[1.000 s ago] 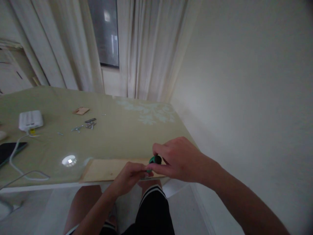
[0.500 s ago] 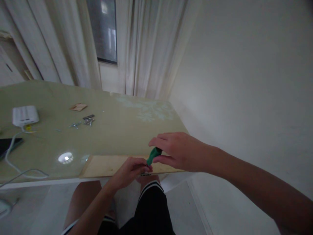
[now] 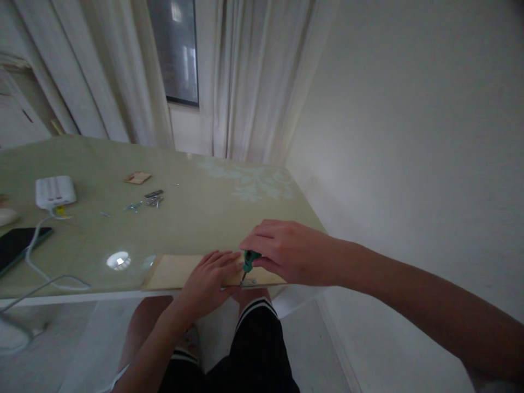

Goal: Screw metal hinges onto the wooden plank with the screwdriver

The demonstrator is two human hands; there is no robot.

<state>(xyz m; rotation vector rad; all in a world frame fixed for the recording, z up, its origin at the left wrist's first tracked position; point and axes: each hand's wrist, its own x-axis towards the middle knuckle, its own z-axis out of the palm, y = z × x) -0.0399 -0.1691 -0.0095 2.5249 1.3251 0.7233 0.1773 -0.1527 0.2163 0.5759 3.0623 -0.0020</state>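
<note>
A long pale wooden board (image 3: 174, 271) lies along the table's front edge. My left hand (image 3: 208, 278) is on it, fingers laid over the top and thumb at the front edge. In my right hand (image 3: 286, 251) is a screwdriver (image 3: 248, 261) with a green and dark handle, tilted slightly. Its tip meets a small metal hinge (image 3: 249, 282) at the board's front edge. Whether a screw sits under the tip is too small to make out.
On the glossy greenish table (image 3: 196, 218) lie several screws (image 3: 154, 201), a dark metal piece (image 3: 154, 193) and a small wooden piece (image 3: 137, 177). At the left are a white device (image 3: 55, 191) with a cable and a dark phone (image 3: 20, 245). A wall (image 3: 409, 136) stands at the right.
My left hand has let go beside the screwdriver tip and spread back over the board. The screwdriver has turned more upright, and the hinge shows more clearly. The view has shifted slightly left.
</note>
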